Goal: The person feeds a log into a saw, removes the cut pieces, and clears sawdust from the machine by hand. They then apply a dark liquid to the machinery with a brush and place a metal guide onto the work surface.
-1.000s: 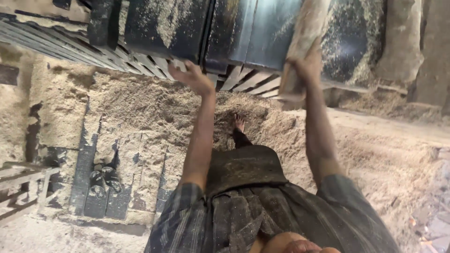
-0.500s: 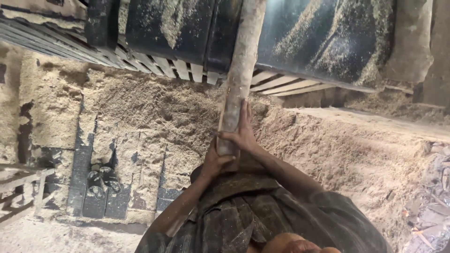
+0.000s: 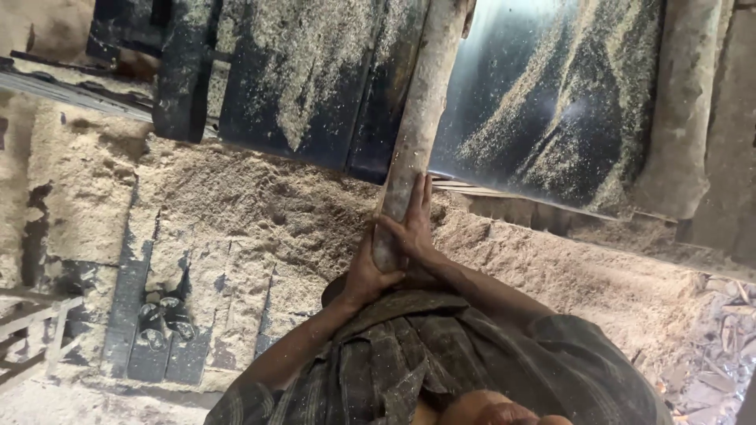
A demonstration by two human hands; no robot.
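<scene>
One pale, dust-coated wooden pole (image 3: 417, 118), round, slightly tapered, rising from grip toward dark sawdust-strewn machine bed (image 3: 551, 94). Left hand (image 3: 368, 271) wrapped around pole's near end; right hand (image 3: 411, 224) pressed on it just above, fingers laid flat along shaft. Two hands, one pole. Far tip cut off by frame edge; near end hidden inside grip. Sawdust-covered floor (image 3: 260, 212) below grip. Small dark objects (image 3: 161, 319) far left of grip, hard to identify.

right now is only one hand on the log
No, both the left hand and the right hand grip the log's near end.
</scene>
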